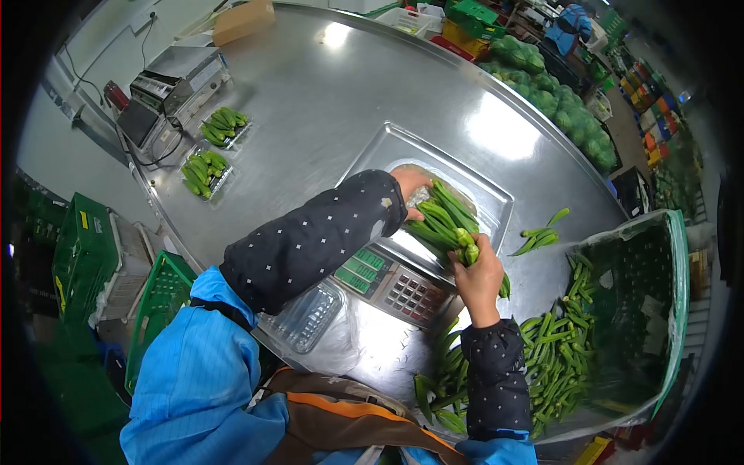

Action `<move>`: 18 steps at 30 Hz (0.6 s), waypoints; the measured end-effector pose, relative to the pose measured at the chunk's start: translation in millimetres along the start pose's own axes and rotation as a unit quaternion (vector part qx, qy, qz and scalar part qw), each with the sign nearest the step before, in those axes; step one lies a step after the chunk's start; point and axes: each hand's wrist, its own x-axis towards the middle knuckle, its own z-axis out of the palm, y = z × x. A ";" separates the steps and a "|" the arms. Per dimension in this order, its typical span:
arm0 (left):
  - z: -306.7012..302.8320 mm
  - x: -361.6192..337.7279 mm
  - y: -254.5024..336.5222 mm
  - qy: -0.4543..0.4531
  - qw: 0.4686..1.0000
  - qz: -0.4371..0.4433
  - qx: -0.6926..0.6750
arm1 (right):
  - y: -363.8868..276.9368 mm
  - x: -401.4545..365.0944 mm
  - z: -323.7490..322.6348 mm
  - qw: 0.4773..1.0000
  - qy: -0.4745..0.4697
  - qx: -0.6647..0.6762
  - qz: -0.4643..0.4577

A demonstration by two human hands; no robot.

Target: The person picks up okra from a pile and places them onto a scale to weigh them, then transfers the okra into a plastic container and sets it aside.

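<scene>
On the scale's metal pan [373,149] sits a clear plastic tray [419,197] filled with long green okra [443,213]. My left hand [409,186] curls round the tray's far left end, thumb and fingers closed on it. At the other end, my right hand [479,280] grips several okra pods [466,246] by their stem ends, above the pan's near edge. The scale's keypad and green display [363,270] face me, partly covered by my left sleeve.
Loose okra [558,353] spills from a lined green crate [678,310] at right; a few pods [542,232] lie beside the scale. Two filled trays [203,172] stand at left near a wrapping machine [167,93]. Empty clear trays [310,316] lie before me. Bagged round green vegetables [554,101] are beyond the table.
</scene>
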 end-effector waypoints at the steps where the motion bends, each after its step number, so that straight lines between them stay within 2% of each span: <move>1: 3.7 -3.4 0.7 0.057 0.998 -0.013 -0.026 | 4.5 2.2 1.3 1.000 -0.017 -0.013 -0.018; 2: 6.9 -6.1 1.0 0.113 0.992 -0.026 -0.053 | 8.1 2.8 -1.0 1.000 -0.015 -0.017 -0.017; 3: 12.6 -7.7 -3.6 0.111 0.988 -0.072 -0.076 | 12.5 1.5 -4.7 0.999 0.012 0.022 -0.024; 4: 16.1 -6.0 -10.0 0.114 0.988 -0.070 -0.078 | 17.0 0.2 -8.6 0.997 0.037 0.061 -0.033; 5: 20.2 -5.4 -16.3 0.034 0.976 -0.196 -0.088 | 21.0 -1.9 -11.9 0.993 0.060 0.099 0.036; 6: 27.0 -5.5 -25.1 -0.048 0.942 -0.317 -0.096 | 30.0 0.3 -15.8 0.993 0.059 0.097 0.035; 7: 38.3 -7.4 -34.0 -0.051 0.897 -0.372 -0.233 | 40.4 3.9 -20.6 0.989 0.047 0.080 0.118; 8: 47.3 -13.0 -44.4 -0.046 0.883 -0.386 -0.264 | 47.7 5.6 -22.3 0.977 0.035 0.062 0.200; 9: 49.4 -15.2 -44.4 -0.040 0.878 -0.392 -0.273 | 39.1 9.0 -25.8 0.954 0.000 0.134 0.267; 12: 53.1 -17.0 -35.2 0.002 0.891 -0.368 -0.266 | 56.3 7.4 -10.4 0.939 -0.008 0.173 0.296; 13: 51.8 -17.2 -29.6 0.026 0.897 -0.354 -0.264 | 59.2 7.0 -5.5 0.968 0.028 0.108 0.226; 16: 48.5 -17.4 -15.5 0.104 0.897 -0.316 -0.290 | 55.9 2.4 -6.1 0.979 0.015 0.070 0.191; 17: 44.4 -21.7 -12.4 0.128 0.886 -0.310 -0.322 | 50.9 0.8 -6.0 0.979 0.026 0.109 0.173; 18: 36.8 -29.5 -12.2 0.157 0.866 -0.313 -0.358 | 64.0 0.9 5.6 0.985 0.065 0.110 0.116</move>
